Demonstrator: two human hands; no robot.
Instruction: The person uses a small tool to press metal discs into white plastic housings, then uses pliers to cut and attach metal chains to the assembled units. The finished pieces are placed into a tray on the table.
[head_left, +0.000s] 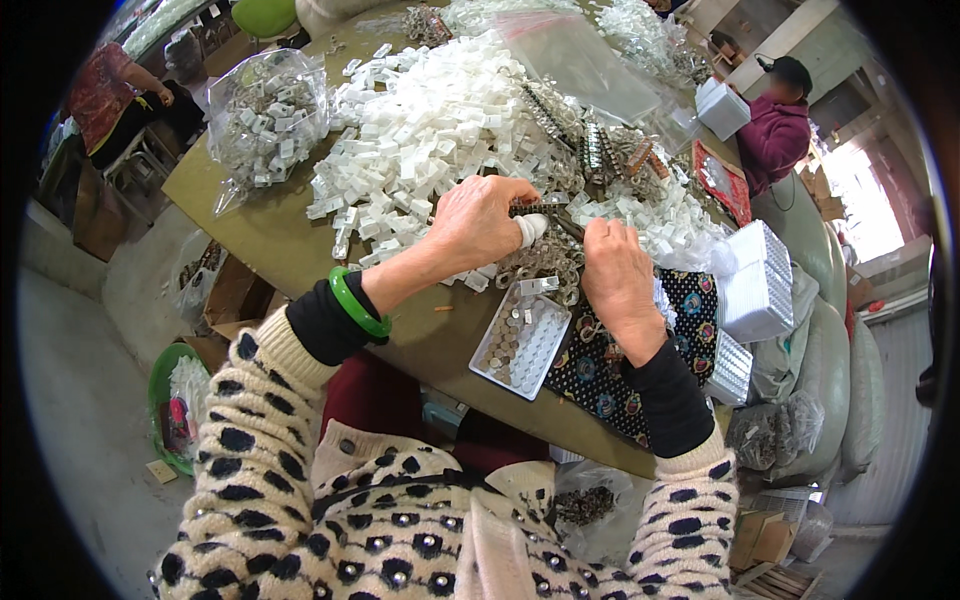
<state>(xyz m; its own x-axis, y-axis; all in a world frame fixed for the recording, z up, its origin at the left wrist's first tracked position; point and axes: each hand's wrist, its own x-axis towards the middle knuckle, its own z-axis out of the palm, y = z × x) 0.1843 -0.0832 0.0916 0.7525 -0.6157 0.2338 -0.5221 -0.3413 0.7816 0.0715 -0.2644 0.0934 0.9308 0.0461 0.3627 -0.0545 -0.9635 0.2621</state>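
Observation:
My left hand (pixel 485 215) is closed over a dark, ridged strip (pixel 525 210) of small parts. White tape (pixel 532 230) wraps one of its fingers, and a green bangle (pixel 356 304) circles the wrist. Just to its right, my right hand (pixel 617 275) has its fingers curled together, with a thin dark piece (pixel 569 228) reaching from them toward the left hand. What it grips is mostly hidden. Beneath both hands lies a heap of small metal clips (pixel 540 258). Nearer me, a white dimpled tray (pixel 543 345) holds several round silvery pieces, with a small white block (pixel 538 285) at its far edge.
A big pile of white plastic blocks (pixel 420 120) spreads beyond my hands. Left of it sits a clear bag of parts (pixel 268 120); more dark strips (pixel 600 155) lie right. Stacked white trays (pixel 752 280) stand beside a patterned cloth (pixel 600 380). Another person (pixel 775 130) works far right.

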